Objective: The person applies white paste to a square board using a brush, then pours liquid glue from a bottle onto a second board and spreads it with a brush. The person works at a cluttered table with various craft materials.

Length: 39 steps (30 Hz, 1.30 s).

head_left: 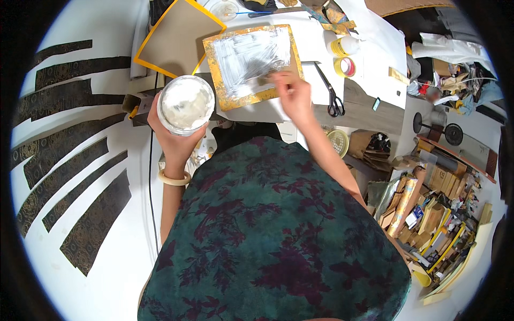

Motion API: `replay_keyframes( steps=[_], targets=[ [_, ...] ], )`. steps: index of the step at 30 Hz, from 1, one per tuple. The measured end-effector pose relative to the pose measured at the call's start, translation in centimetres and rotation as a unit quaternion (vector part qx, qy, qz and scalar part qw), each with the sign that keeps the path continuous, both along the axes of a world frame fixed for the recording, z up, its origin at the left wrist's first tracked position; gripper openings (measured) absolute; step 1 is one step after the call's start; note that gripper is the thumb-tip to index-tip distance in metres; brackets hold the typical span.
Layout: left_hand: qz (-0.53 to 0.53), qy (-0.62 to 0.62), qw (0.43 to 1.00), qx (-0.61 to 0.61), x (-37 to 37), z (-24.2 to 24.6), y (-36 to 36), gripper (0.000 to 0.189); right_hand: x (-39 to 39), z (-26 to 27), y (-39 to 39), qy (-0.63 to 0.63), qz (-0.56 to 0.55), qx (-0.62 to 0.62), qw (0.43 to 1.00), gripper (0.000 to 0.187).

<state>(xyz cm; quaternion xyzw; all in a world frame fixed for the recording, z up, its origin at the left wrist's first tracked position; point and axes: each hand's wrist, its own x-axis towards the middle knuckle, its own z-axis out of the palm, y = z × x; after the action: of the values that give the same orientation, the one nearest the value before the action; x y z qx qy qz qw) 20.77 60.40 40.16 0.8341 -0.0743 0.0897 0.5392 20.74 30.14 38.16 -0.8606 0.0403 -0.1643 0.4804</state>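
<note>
My left hand [174, 146] grips a clear round tub [186, 105] of thick white paste, tilted so its open mouth faces me. Over the table, my right hand [296, 96] is closed around a small brush-like tool [265, 78], blurred and partly hidden by the fingers. That tool is at a flat board [296, 66] with a mottled yellow-gold border. Streaky white paste [245, 56] covers most of the board's middle; a brown strip shows bare along its right side. To its left lies a grey-brown panel [176, 38] edged in yellow.
Right of the board lie black-handled scissors [335, 105], a yellow tape roll [344, 67] and a white bottle with a yellow label [344, 46]. A clear dish [224, 10] stands at the back. Dark patterned strips [96, 220] spread at left. Cardboard and rolls [433, 204] crowd the right.
</note>
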Motion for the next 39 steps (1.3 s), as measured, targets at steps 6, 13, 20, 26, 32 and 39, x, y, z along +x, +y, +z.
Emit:
replay_keyframes(
  steps=[6,13,20,26,32,39],
  targets=[
    [-0.001,0.001,1.000,-0.013,0.1,0.0,-0.2,0.116,1.5,-1.0,-7.3,0.098,-0.109,-0.152,0.977,0.018],
    [-0.005,0.009,1.000,-0.008,0.3,0.4,-0.8,0.115,3.1,0.7,0.9,0.067,0.027,-0.074,0.995,0.017],
    [0.012,0.012,1.000,-0.012,0.2,0.4,-0.9,0.115,2.8,0.9,-4.8,0.030,-0.054,-0.149,0.987,0.014],
    [0.008,0.006,1.000,-0.018,0.5,0.7,-1.4,0.115,3.6,-2.3,-6.2,0.011,-0.030,-0.094,0.995,0.018],
    [0.026,0.020,0.999,-0.012,0.3,0.6,-1.9,0.115,5.6,3.4,-9.4,-0.034,0.161,-0.262,0.951,0.007],
    [0.042,0.018,0.999,-0.010,-0.2,0.5,-2.4,0.115,4.6,5.3,-10.7,0.177,0.294,-0.129,0.930,0.011]
  ],
)
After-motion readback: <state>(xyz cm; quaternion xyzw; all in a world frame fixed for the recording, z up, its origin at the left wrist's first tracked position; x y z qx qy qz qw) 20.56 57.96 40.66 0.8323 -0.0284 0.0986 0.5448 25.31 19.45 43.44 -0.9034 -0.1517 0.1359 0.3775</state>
